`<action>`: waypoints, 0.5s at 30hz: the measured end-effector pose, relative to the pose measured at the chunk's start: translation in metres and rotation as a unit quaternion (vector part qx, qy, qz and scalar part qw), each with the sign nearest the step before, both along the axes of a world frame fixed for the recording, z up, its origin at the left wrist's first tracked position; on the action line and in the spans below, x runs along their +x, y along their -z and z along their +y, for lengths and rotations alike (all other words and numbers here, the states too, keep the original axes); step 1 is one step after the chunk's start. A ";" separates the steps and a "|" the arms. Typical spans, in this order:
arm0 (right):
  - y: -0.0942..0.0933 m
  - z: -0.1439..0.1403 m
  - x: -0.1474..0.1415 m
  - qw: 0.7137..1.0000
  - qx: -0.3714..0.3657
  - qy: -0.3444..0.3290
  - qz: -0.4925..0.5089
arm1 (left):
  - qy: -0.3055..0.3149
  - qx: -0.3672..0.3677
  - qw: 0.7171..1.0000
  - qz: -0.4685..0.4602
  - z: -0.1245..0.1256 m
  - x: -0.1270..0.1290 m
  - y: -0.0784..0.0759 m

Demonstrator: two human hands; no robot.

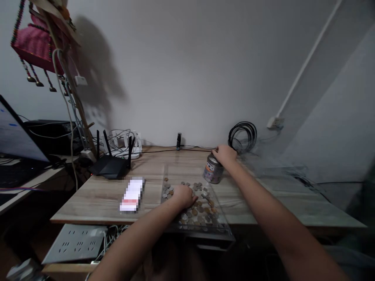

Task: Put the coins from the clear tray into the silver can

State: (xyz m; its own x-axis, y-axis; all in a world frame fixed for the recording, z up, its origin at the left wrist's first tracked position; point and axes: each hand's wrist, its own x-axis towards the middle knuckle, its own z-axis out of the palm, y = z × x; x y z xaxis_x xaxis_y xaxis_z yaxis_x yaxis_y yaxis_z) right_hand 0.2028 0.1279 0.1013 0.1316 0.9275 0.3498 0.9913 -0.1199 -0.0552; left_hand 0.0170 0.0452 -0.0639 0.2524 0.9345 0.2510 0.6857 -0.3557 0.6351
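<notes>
Wood-grain desk (96,199) against a plain grey wall, centre frame. Clear tray (218,224) sits at the desk's near edge, bottom centre, coins (202,205) scattered in it. Left hand (185,196) rests palm-down on the coins, fingers curled; can't tell if it pinches any. Right hand (225,153) clamps the top of a small tin (213,170), just right of the tray's far end. Router (111,166) at left, cable coil (242,136) at the wall. Bare desk at right.

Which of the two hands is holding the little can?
The right hand, farther from the camera, grips the can from above; the left hand rests on the coins.
</notes>
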 end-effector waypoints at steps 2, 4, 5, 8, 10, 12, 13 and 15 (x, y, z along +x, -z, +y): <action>0.015 -0.019 -0.013 0.995 0.018 -0.093 -0.013 | 0.006 -0.009 0.999 0.036 -0.002 0.001 -0.005; 0.040 -0.038 -0.027 0.978 -0.039 -0.201 -0.027 | 0.021 -0.028 0.993 0.115 -0.004 0.003 -0.013; 0.055 -0.046 -0.033 0.966 -0.087 -0.241 -0.035 | 0.032 -0.041 0.985 0.167 -0.005 0.004 -0.018; 0.094 -0.059 -0.043 0.936 -0.190 -0.291 -0.054 | 0.061 -0.078 0.951 0.293 -0.007 0.005 -0.033; 0.110 -0.058 -0.045 0.929 -0.207 -0.304 -0.044 | 0.061 -0.083 0.944 0.315 -0.008 0.004 -0.039; 0.116 -0.054 -0.043 0.925 -0.213 -0.313 -0.022 | 0.049 -0.077 0.946 0.311 -0.009 0.001 -0.041; 0.118 -0.052 -0.042 0.924 -0.218 -0.315 -0.012 | 0.035 -0.073 0.949 0.305 -0.010 -0.001 -0.041; 0.119 -0.050 -0.040 0.922 -0.225 -0.316 -0.002 | -0.001 -0.067 0.957 0.283 -0.010 -0.005 -0.039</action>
State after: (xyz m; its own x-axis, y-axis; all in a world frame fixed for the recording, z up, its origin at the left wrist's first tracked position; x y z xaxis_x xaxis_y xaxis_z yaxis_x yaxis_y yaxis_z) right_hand 0.1633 0.0781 -0.0178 -0.4848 0.8700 -0.0901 0.8713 0.4715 -0.1361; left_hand 0.0118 0.0356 -0.0248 0.3095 0.9497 -0.0478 0.9341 -0.2943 0.2022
